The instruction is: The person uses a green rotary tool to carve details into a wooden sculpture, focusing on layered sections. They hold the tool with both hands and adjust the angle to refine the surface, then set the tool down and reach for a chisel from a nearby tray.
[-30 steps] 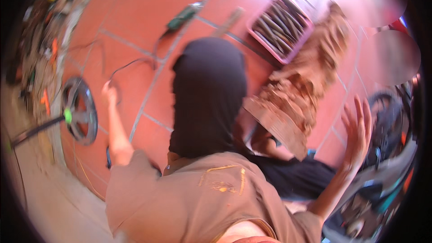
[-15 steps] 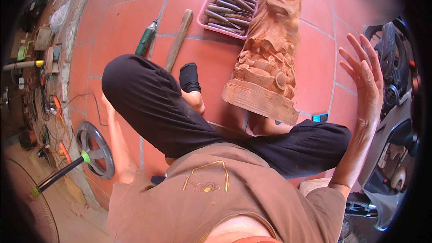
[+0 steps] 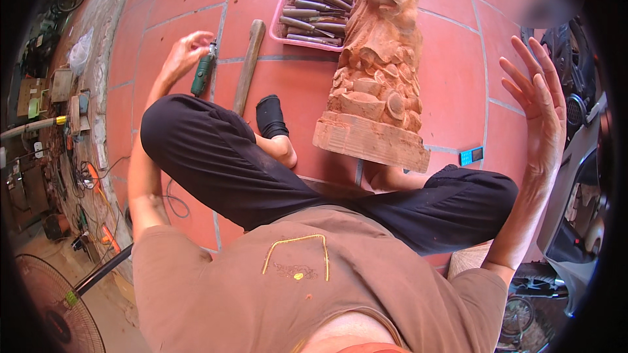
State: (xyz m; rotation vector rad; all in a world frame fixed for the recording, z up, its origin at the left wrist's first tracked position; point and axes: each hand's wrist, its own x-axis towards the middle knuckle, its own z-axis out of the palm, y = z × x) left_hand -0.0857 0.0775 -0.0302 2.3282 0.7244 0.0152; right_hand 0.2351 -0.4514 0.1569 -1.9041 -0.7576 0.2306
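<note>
While the left hand (image 3: 185, 53) curls loose fingers at the green tool (image 3: 203, 75) (touching), right hand (image 3: 535, 101) is splayed, empty.

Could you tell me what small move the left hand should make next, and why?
Probably close the left hand around the green handheld power tool lying on the red floor tiles: its open fingers reach just above the tool's upper end, not yet gripping. The right hand is raised, open and empty.

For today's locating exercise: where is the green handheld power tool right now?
In the head view the green handheld power tool lies on the red tiled floor at upper left, at the left hand's fingertips, just left of the long wooden handle.
</note>
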